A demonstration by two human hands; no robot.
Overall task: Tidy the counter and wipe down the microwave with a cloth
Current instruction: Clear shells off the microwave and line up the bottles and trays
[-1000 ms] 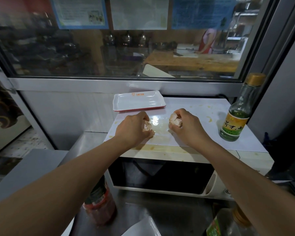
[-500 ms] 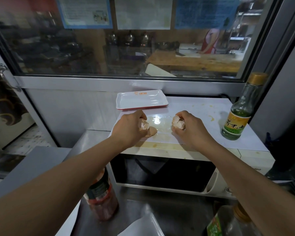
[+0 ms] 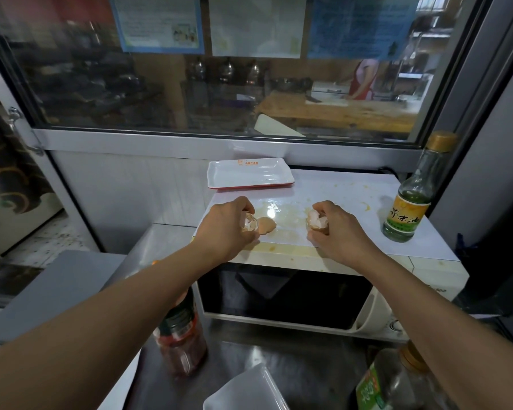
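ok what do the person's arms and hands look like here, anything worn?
Both forearms are bare as far as the frame shows: no sleeves visible. The left hand and right hand have no gloves. No watch, bracelet or ring shows on the visible sides of the wrists and fingers. No markings can be made out.

tray (image 3: pixel 251 174) behind; bottle (image 3: pixel 409 202) right

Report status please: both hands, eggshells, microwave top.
Left hand grips eggshell; right hand grips another. One shell piece loose on wet microwave top. No cloth visible.
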